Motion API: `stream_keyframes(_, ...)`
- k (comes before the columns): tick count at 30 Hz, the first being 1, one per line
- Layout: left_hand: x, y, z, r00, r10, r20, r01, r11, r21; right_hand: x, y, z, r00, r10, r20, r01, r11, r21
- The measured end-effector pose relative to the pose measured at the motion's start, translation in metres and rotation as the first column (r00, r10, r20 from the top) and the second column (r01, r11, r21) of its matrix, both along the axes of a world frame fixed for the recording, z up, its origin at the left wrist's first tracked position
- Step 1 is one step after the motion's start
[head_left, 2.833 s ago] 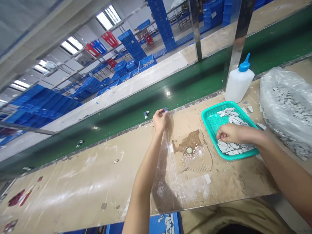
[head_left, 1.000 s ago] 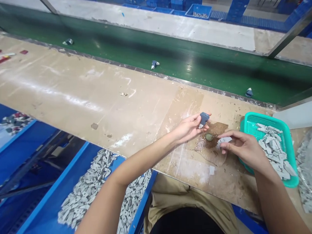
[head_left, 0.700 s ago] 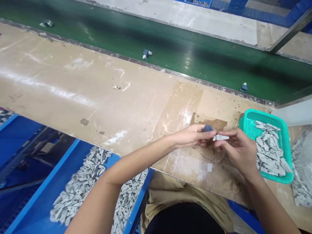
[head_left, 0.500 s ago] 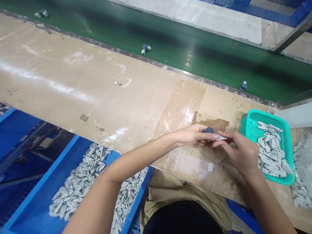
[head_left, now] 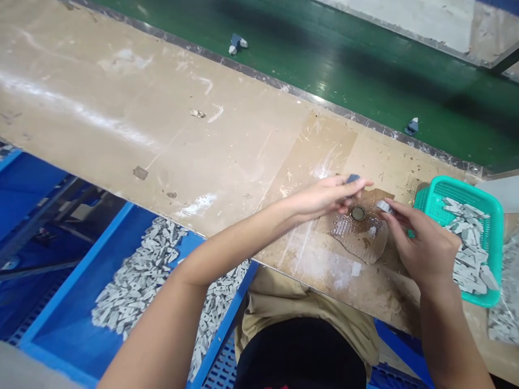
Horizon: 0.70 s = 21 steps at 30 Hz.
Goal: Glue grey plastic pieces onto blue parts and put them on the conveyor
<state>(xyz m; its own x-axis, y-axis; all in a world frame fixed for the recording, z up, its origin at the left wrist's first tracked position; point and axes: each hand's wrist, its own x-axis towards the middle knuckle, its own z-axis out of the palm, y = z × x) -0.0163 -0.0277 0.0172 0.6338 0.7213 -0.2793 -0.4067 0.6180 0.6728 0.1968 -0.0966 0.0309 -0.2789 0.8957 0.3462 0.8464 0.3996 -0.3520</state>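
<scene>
Just left of the round metal cap (head_left: pixel 357 213), the left hand (head_left: pixel 324 195) has its fingertips pinched shut on a small blue piece (head_left: pixel 352 178). Right of that cap, the right hand (head_left: pixel 425 246) pinches a little grey piece (head_left: pixel 383 206). Further right sits the teal basket (head_left: pixel 497 237) of grey bits.

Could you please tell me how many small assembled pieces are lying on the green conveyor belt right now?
2: one piece upper middle on the belt, another near its near edge, right. More may lie outside the frame.
</scene>
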Motion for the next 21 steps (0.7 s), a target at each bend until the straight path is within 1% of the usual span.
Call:
stream_keyframes(2,-0.005,0.005,0.001,0.993,0.087,0.076,-0.087,0.996,-0.015,-0.001,0.003,-0.003,0.999,-0.04,-0.013,0.039,0.994,-0.098)
stream_keyframes(3,-0.008,0.007,0.0,0.987,0.12,0.103,-0.12,0.993,-0.006,-0.001,0.005,-0.005,1.0,-0.029,-0.01,0.027,0.994,-0.103)
stream_keyframes(5,-0.01,0.011,-0.003,0.977,0.176,0.117,-0.183,0.982,0.05,0.0,0.007,-0.008,0.999,0.03,0.021,-0.03,0.999,-0.036)
stream_keyframes(7,-0.01,0.014,-0.009,0.971,0.224,0.084,-0.233,0.963,0.132,0.0,0.008,-0.011,0.995,0.076,0.06,-0.078,0.996,0.046)
stream_keyframes(8,-0.01,0.015,-0.012,0.969,0.239,0.057,-0.246,0.954,0.173,0.001,0.009,-0.011,0.993,0.089,0.077,-0.094,0.994,0.064)
stream_keyframes(12,-0.006,0.019,-0.022,0.963,0.266,-0.034,-0.243,0.921,0.305,0.0,0.009,-0.011,0.986,0.131,0.102,-0.135,0.99,0.036)
stream_keyframes(15,-0.005,0.022,-0.026,0.953,0.299,-0.054,-0.257,0.889,0.379,-0.001,0.009,-0.011,0.984,0.158,0.086,-0.161,0.987,0.029)
stream_keyframes(17,-0.005,0.023,-0.027,0.951,0.305,-0.057,-0.258,0.877,0.405,-0.001,0.009,-0.012,0.981,0.17,0.092,-0.173,0.985,0.025)
stream_keyframes(21,-0.007,0.021,-0.021,0.949,0.3,-0.097,-0.239,0.885,0.399,0.0,0.009,-0.013,0.977,0.184,0.106,-0.186,0.982,0.011)
